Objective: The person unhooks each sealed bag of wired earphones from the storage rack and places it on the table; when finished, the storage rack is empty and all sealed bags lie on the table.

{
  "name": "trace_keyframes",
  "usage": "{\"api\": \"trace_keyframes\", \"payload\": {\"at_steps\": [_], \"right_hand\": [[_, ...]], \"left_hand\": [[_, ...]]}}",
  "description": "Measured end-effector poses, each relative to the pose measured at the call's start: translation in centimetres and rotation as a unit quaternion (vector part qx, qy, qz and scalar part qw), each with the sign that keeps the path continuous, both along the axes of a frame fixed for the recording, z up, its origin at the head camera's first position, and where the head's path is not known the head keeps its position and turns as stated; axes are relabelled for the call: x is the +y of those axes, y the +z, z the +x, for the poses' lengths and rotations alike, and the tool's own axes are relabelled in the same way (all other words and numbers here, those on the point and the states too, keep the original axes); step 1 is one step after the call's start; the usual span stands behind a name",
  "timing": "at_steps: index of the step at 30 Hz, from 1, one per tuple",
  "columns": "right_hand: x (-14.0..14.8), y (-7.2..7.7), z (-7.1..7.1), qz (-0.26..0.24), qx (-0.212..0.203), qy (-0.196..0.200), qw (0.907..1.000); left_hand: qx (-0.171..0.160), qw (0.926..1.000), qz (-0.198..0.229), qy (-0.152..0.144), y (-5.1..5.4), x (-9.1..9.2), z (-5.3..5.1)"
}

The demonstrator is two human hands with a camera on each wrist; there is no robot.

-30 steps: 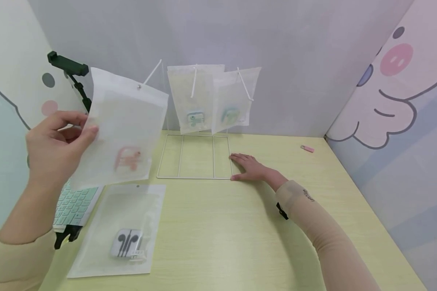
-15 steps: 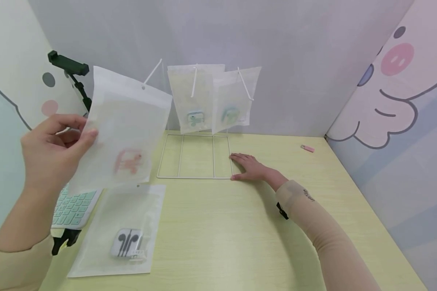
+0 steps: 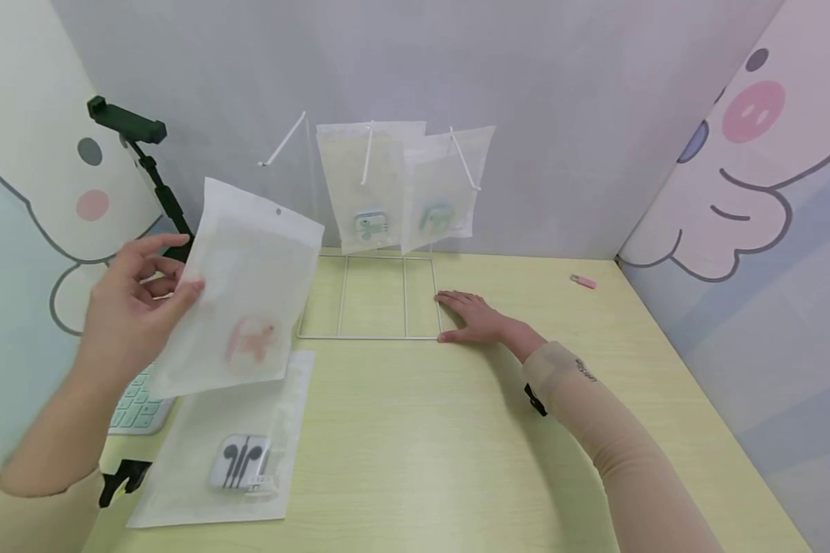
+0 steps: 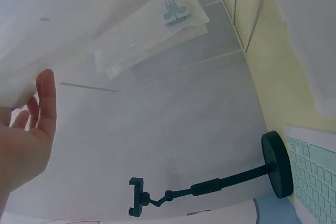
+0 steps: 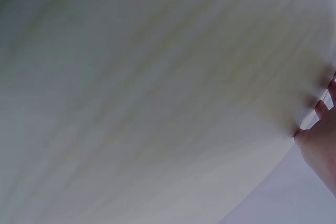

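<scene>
My left hand pinches the left edge of a white translucent zip bag, thumb in front. Red earphones show through its lower part, and its top hole sits below and apart from the left hook of a white wire display rack. At the rack base's front right corner, my right hand rests with fingers extended, touching the wire. Two more bags hang on the other hooks: a middle bag with blue-green earphones and a right bag with green contents.
On the table lies another bag holding a boxed pair of dark earphones. A mint keyboard and a black phone stand are at left, the stand near the wall. A small pink object lies far right.
The bag in my left hand has come off the left hook and moved down toward me. That hook is now bare. My right hand has stayed in place.
</scene>
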State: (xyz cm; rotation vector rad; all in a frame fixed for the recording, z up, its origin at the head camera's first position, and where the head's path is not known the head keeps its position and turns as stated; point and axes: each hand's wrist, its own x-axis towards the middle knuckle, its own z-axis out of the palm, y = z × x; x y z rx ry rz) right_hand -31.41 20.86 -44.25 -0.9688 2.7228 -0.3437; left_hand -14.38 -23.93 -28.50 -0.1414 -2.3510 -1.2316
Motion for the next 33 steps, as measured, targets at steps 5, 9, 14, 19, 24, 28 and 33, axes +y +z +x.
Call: {"api": "trace_keyframes", "payload": {"at_steps": [5, 9, 14, 19, 24, 28, 33], "right_hand": [[-0.1, 0.2, 0.2, 0.002, -0.004, -0.004, 1.0000], [-0.1, 0.2, 0.1, 0.006, -0.007, -0.005, 0.9999], [-0.1, 0.2, 0.1, 0.005, -0.008, -0.005, 0.9999], [0.0, 0.2, 0.1, 0.003, -0.005, -0.004, 1.0000], [0.0, 0.1, 0.1, 0.006, -0.009, -0.008, 0.9999], [0.0, 0.2, 0.2, 0.002, -0.010, -0.007, 0.9999], [0.0, 0.3, 0.2, 0.002, -0.011, -0.008, 0.9999]], "left_hand": [[-0.025, 0.9983, -0.030, -0.044, -0.7, -0.1, 0.5], [-0.029, 0.9954, -0.058, -0.070, -1.3, 0.1, 0.9], [-0.009, 0.9913, -0.114, -0.066, -2.4, 0.7, 1.4], [-0.020, 0.9903, -0.120, -0.066, -3.1, 1.1, 1.7], [-0.099, 0.9888, -0.086, -0.071, -3.6, 1.0, 2.4], [-0.191, 0.9759, -0.044, -0.096, -3.8, 1.0, 2.7], [-0.261, 0.9516, 0.006, -0.163, -4.4, 1.2, 3.0]]}}
